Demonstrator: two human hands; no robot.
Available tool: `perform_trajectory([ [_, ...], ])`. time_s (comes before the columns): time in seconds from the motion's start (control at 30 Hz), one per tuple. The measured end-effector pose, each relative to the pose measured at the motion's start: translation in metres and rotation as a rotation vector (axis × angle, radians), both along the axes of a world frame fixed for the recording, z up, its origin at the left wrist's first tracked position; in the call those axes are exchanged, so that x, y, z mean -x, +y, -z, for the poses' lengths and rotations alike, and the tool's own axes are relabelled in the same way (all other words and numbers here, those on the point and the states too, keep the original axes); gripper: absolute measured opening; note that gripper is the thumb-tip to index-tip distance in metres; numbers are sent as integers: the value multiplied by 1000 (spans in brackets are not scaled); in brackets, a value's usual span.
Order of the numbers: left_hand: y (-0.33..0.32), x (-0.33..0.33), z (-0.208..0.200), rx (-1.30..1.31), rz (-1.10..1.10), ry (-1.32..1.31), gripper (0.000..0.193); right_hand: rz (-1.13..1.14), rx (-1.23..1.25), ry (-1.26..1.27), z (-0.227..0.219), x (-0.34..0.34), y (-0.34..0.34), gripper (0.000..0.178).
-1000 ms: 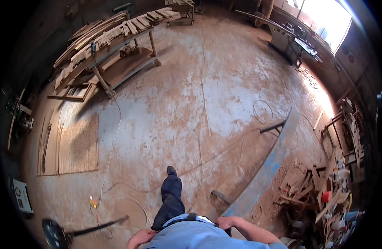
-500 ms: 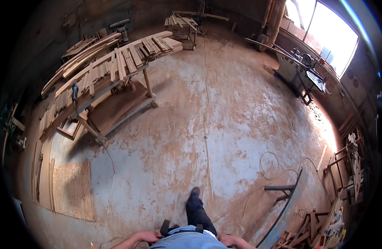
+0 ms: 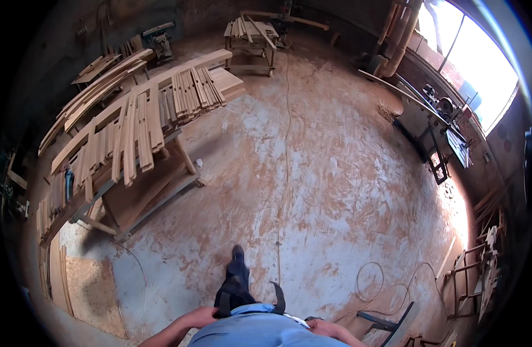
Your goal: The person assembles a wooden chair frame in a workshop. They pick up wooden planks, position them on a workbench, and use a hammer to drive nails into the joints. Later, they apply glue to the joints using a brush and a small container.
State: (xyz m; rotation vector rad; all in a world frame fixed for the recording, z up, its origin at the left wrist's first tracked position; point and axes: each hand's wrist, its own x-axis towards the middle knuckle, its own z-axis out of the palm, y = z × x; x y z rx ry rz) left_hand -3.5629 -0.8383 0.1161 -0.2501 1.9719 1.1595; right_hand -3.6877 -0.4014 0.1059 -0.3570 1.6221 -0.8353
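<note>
Both my hands are at my waist, by the hem of my blue top (image 3: 260, 332). My left hand (image 3: 202, 317) is closed beside a dark strap (image 3: 225, 305); its fingertips are hidden and I cannot make out what they hold. My right hand (image 3: 325, 328) is curled in at the other side, near a white strip (image 3: 296, 319) at the waist, with its fingers mostly out of sight. Between them another dark strap (image 3: 279, 298) sticks up with a curled end. One leg in dark trousers (image 3: 237, 277) is stretched forward on the floor.
On the left, a long workbench (image 3: 113, 188) bears many wooden strips (image 3: 141, 130) and a blue power tool (image 3: 69, 184). A machine (image 3: 439, 124) stands under the window at right. A cable coil (image 3: 370, 281) and a dark metal frame (image 3: 387, 324) lie at lower right.
I have walked forward; the workbench is nearer, and the blue metal piece at lower right has mostly slipped from view. Both hands stay at my waist, and the middle strap now stands higher.
</note>
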Motion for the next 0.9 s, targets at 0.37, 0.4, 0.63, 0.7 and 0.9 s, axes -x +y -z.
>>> perform_trajectory([
  [0.37,-113,392,-18,-131,292,-51,51,281,-222,-327,-67,299,-106,52],
  [0.4,-120,419,-19,-141,292,-42,51,307,-222,-349,-73,328,-116,52],
  [0.63,-155,586,15,-260,26,-65,49,387,-184,-429,-79,564,-157,51],
  [0.7,-160,642,41,-448,-119,-45,49,383,-169,-409,-64,648,-161,51],
  [0.9,-174,799,-52,-199,-291,-334,49,271,-149,-409,-35,847,-175,46],
])
